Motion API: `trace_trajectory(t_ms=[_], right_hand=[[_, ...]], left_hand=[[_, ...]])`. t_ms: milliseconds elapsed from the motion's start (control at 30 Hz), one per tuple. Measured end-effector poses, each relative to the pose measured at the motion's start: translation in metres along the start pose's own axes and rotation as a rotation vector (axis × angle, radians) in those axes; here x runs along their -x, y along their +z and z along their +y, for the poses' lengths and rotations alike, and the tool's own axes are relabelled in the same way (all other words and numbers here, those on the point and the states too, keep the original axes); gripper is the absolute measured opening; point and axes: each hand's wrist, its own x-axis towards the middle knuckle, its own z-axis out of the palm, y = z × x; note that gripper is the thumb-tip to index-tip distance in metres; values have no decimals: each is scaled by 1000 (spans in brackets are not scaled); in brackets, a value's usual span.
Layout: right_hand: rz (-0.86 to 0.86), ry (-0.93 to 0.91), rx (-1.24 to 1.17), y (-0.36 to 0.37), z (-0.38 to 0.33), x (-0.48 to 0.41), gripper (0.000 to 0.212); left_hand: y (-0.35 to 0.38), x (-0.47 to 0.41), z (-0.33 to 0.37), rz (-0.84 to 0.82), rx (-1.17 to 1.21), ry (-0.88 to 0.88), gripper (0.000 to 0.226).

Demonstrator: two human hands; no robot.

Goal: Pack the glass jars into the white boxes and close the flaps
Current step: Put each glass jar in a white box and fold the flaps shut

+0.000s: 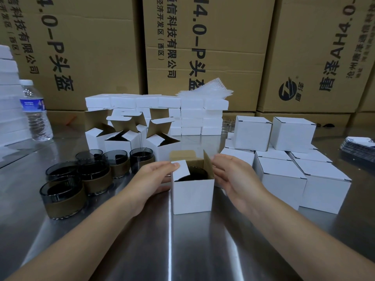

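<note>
On my head-camera feed, two bare forearms reach over a steel table (182,250) to a white box (192,196) standing at centre, with a dark glass jar (196,175) inside it. The left hand (154,177) cups the box's left wall, its thumb bent over the left flap (182,169) and pressing it in above the jar. The right hand (233,177), fingers loosely straight and holding nothing, rests against the outside of the upright right flap (209,165). Left of the box, unpacked jars (63,197) with brown bands cluster together. To its right, closed white boxes (282,179) sit in two tiers. Beyond stand open boxes (121,138), stacked flat boxes (192,118), a water bottle (35,112) and printed brown cartons (203,47).
</note>
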Motion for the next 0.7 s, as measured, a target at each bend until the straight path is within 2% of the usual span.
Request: trace_trajectory(t_ms=[167, 300, 433, 600, 700], right_hand=[[-69, 44, 24, 0, 6, -2, 24], [-138, 87, 71, 0, 9, -2, 6], [-170, 152, 23, 0, 12, -4, 23], [-225, 164, 46, -1, 11, -4, 17], [-311, 139, 79, -2, 9, -3, 26]], left_hand=[[-1, 0, 0, -23, 0, 4, 21], [-2, -1, -2, -26, -5, 11, 21], [-2, -2, -2, -35, -11, 13, 20], [-2, -3, -2, -45, 0, 22, 18], [-1, -3, -2, -42, 17, 36, 16]])
